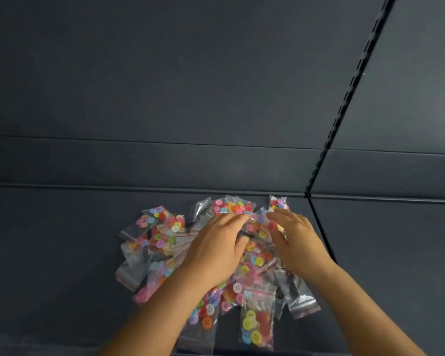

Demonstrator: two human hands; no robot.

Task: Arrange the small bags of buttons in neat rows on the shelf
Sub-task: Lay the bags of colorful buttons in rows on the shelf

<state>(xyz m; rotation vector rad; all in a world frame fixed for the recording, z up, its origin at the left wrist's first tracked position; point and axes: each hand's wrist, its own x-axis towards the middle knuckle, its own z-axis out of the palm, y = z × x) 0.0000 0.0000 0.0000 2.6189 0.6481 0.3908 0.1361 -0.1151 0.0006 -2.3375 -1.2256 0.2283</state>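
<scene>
resting flat-fingered, both hands (252,242) cover jumbled button bags (255,322) whose long axes point every way.

Bags (256,322): small clear zip pouches, red line under the seal, each filled with mixed pastel buttons (pink, yellow, blue, orange, white). All lie in one loose overlapping heap on the dark shelf (62,253), at varied angles, no rows. The heap spans from the shelf's rear edge toward its front edge, right of centre, near the upright joint. Rearmost bags touch the back edge.
</scene>
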